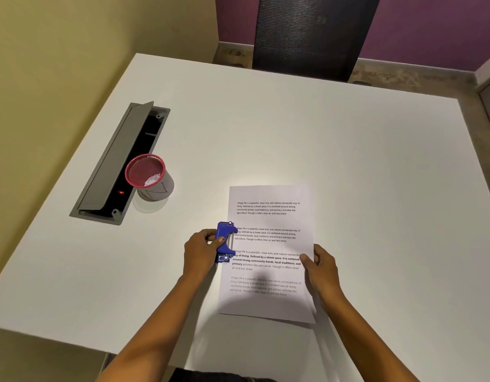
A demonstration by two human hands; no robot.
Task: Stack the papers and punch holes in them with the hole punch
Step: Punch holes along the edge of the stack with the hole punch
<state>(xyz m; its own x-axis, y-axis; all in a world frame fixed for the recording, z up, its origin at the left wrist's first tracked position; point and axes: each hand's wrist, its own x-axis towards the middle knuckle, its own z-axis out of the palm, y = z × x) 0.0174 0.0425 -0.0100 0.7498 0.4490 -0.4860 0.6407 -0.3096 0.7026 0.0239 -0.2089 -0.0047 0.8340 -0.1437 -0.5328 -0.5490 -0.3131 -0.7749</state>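
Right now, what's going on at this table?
A person is punching holes in printed papers on a white table. The left hand grips a blue hole punch set over the papers' left edge, while the right hand holds the right edge. A red mesh cup stands aside, to the left.

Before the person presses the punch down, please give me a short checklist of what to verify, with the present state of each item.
1. Papers stacked on the table: ok, though lower right edges look slightly fanned.
2. Left edge of papers inside the punch: ok.
3. Left hand gripping punch: ok.
4. Right hand steadying right edge of papers: ok.
5. Edge pushed fully to the punch's stop: cannot tell.
6. Punch centred along the edge: ok, roughly.
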